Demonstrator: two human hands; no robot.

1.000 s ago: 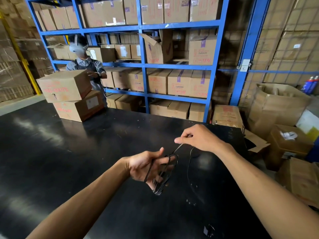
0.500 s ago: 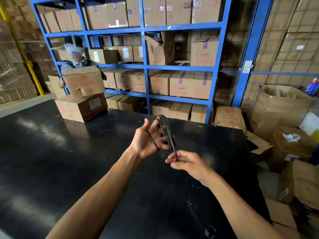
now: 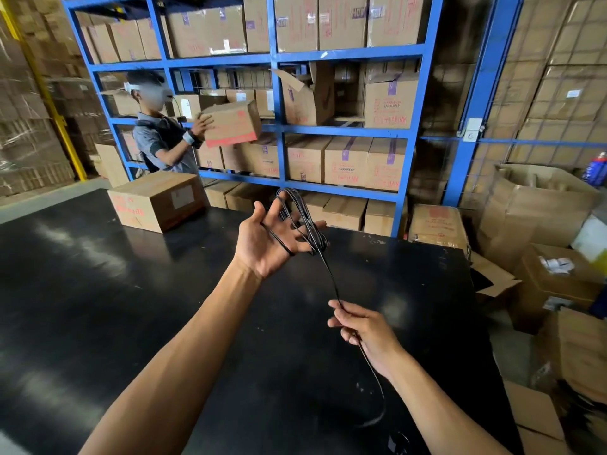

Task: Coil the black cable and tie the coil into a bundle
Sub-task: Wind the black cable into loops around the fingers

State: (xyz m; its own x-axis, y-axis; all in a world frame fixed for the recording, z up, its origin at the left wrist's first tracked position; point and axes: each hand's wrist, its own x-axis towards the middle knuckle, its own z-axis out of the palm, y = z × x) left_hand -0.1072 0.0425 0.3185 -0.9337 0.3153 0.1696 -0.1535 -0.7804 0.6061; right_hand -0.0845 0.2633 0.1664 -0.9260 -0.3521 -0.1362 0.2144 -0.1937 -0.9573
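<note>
coiling is partway, tie not started. several loops of the black cable [image 3: 297,221] already sit around the spread fingers of the left hand [image 3: 269,239], raised over the black table [image 3: 98,290]. the loops run from near the thumb base up over the fingertips and bunch at the little-finger side. from that bunch a single strand drops taut down to the right hand [image 3: 364,326], passes through it, and a loose tail curves on toward the table near the bottom edge of view. the tail end is blurred there, so how much is left is hard to call, looks like a short run. judgement: a few more wraps left, then the wrap-around and tie.

pose: left arm stretched forward, palm facing up and toward the camera, fingers splayed wide and not closing on anything, cable just hung around them as a form. right arm lower and nearer the body, hand turned palm-in, thumb and fingertips pinched on the strand, other fingers curled loosely.

background: a second person [image 3: 157,136] lifts a cardboard box [image 3: 233,124] at the blue shelving [image 3: 345,57], another box [image 3: 157,200] sits on the far table corner. not part of the task.
</note>
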